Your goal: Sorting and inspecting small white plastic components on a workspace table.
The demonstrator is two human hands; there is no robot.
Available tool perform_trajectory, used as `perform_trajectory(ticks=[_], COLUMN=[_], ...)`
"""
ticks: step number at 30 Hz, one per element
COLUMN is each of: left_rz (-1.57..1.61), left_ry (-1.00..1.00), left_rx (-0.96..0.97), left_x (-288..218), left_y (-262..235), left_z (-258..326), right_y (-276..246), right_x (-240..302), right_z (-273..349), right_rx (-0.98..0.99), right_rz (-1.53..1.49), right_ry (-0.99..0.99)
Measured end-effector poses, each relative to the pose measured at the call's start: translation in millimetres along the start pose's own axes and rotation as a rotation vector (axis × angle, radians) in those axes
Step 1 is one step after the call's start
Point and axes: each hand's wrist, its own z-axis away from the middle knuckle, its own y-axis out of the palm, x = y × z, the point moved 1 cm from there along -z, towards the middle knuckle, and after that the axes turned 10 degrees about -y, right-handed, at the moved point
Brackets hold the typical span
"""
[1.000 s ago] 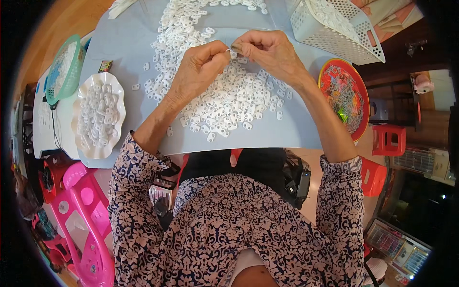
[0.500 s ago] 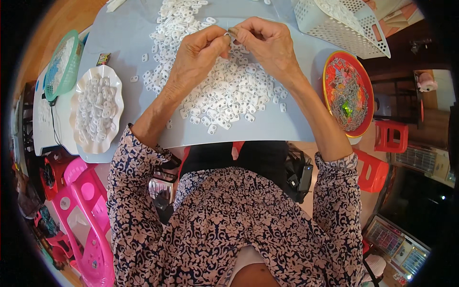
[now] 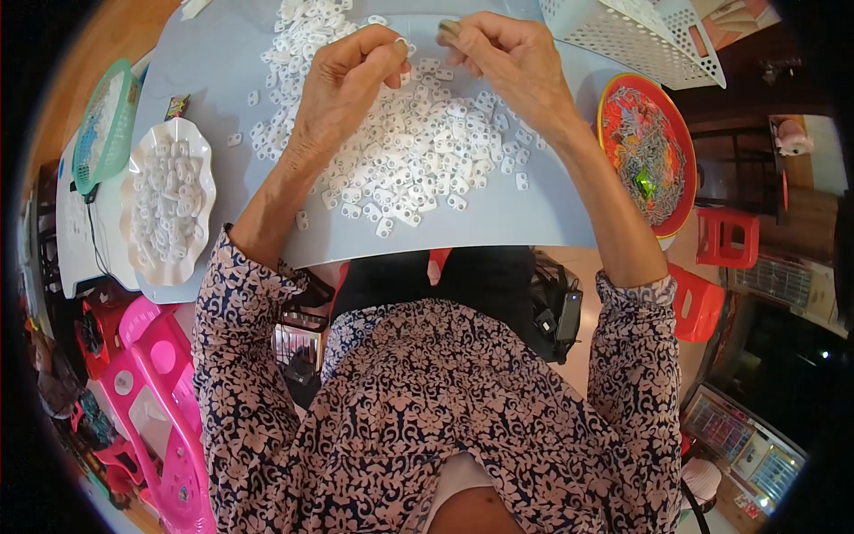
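One small white piece (image 3: pixel 404 46) is pinched between the thumb and curled fingers of the left hand (image 3: pixel 349 84); the fingers of the right hand (image 3: pixel 514 73) are curled toward its thumb just beside, but whether anything is gripped there cannot be told. The piece is probably best kept firmly pinched, its edge exposed, while the right fingertips are brought in squarely. Below and between the hands, a heap of white pieces (image 3: pixel 418 160), too many to be counted, is spread. Left of the left hand, one scalloped dish (image 3: pixel 164 275) and one green basket (image 3: pixel 125 133) are seen; right of the right hand, one red bowl (image 3: pixel 681 142), one perforated white basket (image 3: pixel 614 40) and two red stools (image 3: pixel 696 307).
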Motion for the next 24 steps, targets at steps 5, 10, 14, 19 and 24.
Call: perform_trajectory(ticks=[5,10,14,19,24], left_rz=[0.032,0.106,0.145,0.146,0.156], left_ry=[0.066,0.067,0.105,0.088,0.118], left_rx=[-0.091,-0.242,-0.255,-0.266,-0.232], left_x=[-6,-11,-3,2,-5], left_y=[-13,-36,-45,-48,-41], left_z=[-3,-13,-19,-23,-16], right_y=[-14,-6,18,34,28], right_x=[-8,-7,-6,-8,-2], right_z=[11,5,-14,-33,-29], right_rx=[-0.01,0.024,0.1,0.25,0.408], right_rz=[0.137,0.149,0.267,0.506,0.501], right_ry=[-0.008,-0.079,-0.23,-0.425,-0.311])
